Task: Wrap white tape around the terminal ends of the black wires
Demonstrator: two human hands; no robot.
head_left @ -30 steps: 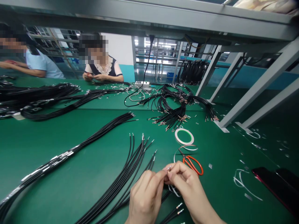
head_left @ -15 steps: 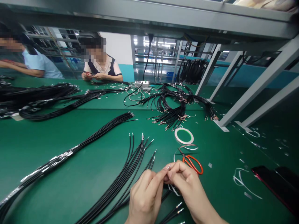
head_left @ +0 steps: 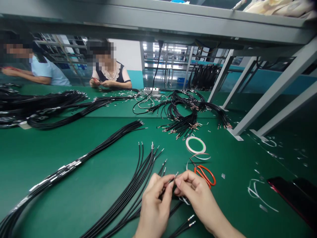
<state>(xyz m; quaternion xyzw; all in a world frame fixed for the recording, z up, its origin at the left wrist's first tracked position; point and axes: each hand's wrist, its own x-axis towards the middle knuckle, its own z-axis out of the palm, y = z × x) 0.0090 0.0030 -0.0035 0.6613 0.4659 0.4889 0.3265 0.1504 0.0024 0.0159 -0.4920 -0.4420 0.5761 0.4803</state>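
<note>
Left hand (head_left: 155,200) and right hand (head_left: 194,190) both pinching one wire end (head_left: 176,174); looks like fine fingertip work there; next move likely calls for steady hold, small motions.

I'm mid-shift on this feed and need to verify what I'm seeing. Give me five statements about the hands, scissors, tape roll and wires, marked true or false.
1. The left hand pinches a wire near its metal tip, with the right hand close against it. True.
2. The scissors have orange-red handles. True.
3. The right hand holds the scissors. False: they lie on the table.
4. The tape roll is nearer the person than the scissors. False: it lies beyond them.
5. Coiled wires lie beyond the tape roll. True.
</note>
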